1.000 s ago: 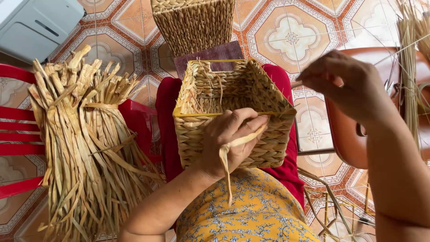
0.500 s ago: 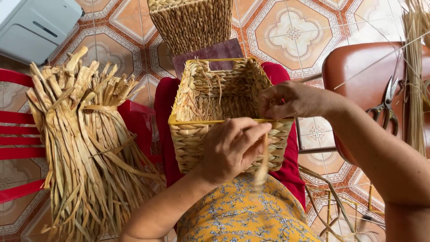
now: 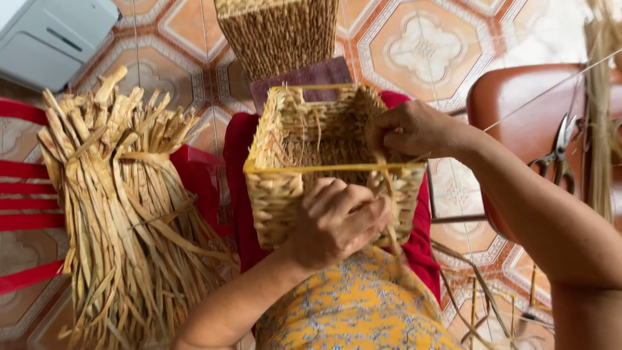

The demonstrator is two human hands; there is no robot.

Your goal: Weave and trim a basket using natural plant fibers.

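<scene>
A person's left hand [image 3: 337, 223] closes around the near wall of a half-woven rectangular straw basket [image 3: 285, 188] resting on the lap, while the right hand [image 3: 414, 129], just beyond it at the basket's far right rim, pinches a dried fibre strand [image 3: 389, 194]. A bundle of dried straw [image 3: 123, 214] lies left of the left hand; scissors [image 3: 558, 152] rest on a brown chair [image 3: 512, 110] right of the right hand.

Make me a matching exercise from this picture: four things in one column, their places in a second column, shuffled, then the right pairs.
Things:
1. left hand
2. right hand
3. scissors
4. straw bundle

Places:
A. on the brown chair seat
B. on the red chair
C. at the woven basket's far right rim
D. against the basket's near wall

Pairs: 1-D, 2-C, 3-A, 4-B
</scene>
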